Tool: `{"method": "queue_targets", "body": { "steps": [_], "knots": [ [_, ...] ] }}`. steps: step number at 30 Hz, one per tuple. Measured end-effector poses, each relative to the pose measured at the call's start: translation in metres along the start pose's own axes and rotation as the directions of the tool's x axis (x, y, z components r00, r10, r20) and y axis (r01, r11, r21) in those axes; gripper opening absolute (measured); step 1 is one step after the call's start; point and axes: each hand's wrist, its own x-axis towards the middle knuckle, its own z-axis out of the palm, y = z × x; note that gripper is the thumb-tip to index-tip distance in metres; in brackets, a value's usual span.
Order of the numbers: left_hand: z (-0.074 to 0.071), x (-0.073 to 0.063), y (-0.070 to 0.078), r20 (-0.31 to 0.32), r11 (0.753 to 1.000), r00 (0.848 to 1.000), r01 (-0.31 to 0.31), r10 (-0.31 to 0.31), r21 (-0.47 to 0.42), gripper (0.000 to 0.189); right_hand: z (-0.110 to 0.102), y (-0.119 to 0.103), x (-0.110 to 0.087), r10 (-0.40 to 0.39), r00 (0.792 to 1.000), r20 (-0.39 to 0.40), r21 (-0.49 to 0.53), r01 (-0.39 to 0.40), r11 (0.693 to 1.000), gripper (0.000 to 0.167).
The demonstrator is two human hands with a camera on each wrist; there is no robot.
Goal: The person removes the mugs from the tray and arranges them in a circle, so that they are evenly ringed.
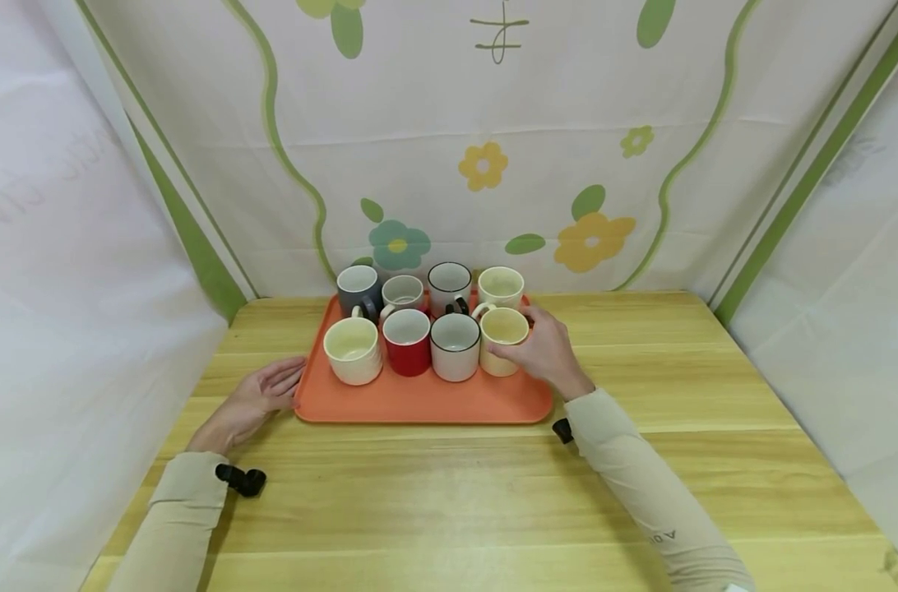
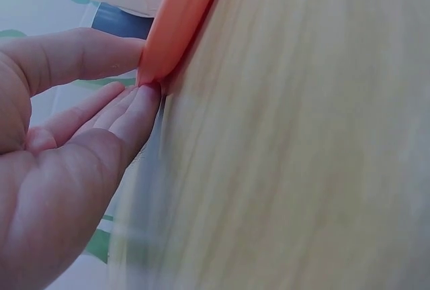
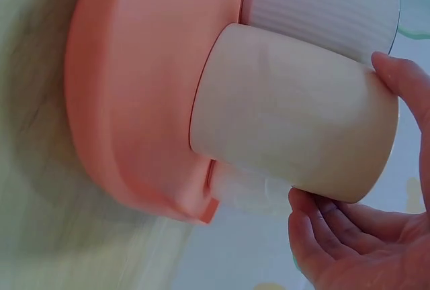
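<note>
My right hand [image 1: 541,349] grips the front right pale-yellow mug [image 1: 499,362] from the right. In the right wrist view, the thumb lies at one side of this mug's rim and the fingers at the opposite side. The mug is on an orange tray [image 1: 419,409]. By the tray's front left corner is my left hand [image 1: 252,403], fingers nearly straight. Its fingertips [image 2: 149,95] touch the tray's outer rim in the left wrist view. Along the front row, left of the gripped mug, stand a cream mug [image 1: 354,362], a red mug [image 1: 408,353] and a black-rimmed white mug [image 1: 456,358].
Behind them, a dark grey mug [image 1: 358,300], a pale mug [image 1: 402,293], another black-rimmed white mug [image 1: 449,284] and a cream mug [image 1: 501,284] form the back row. The tray sits at the far edge of the wooden table [image 1: 449,501], against a printed curtain [image 1: 419,107].
</note>
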Motion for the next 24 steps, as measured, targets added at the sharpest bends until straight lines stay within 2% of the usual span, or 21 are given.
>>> {"method": "queue_targets", "body": {
  "steps": [9,15,20,24],
  "knots": [
    [-0.001,0.002,0.000,0.015,1.000,1.000,-0.014,0.014,0.004,0.085,0.000,0.001,0.003,0.037,0.999,-0.006,0.016,-0.037,0.999,0.072],
    [-0.002,0.003,-0.002,0.017,1.000,1.000,-0.017,0.017,-0.005,0.085,-0.004,0.008,0.004,0.009,1.000,-0.018,0.013,-0.008,1.000,0.066],
    [-0.002,0.003,-0.003,0.019,1.000,1.000,-0.016,0.016,-0.008,0.086,-0.019,0.011,0.007,-0.010,0.999,0.032,0.039,0.008,0.999,0.066],
    [-0.003,0.003,-0.004,0.016,1.000,1.000,-0.016,0.016,-0.012,0.086,-0.036,0.013,0.011,-0.073,0.994,0.087,0.086,0.065,0.994,0.068]
  ]
}}
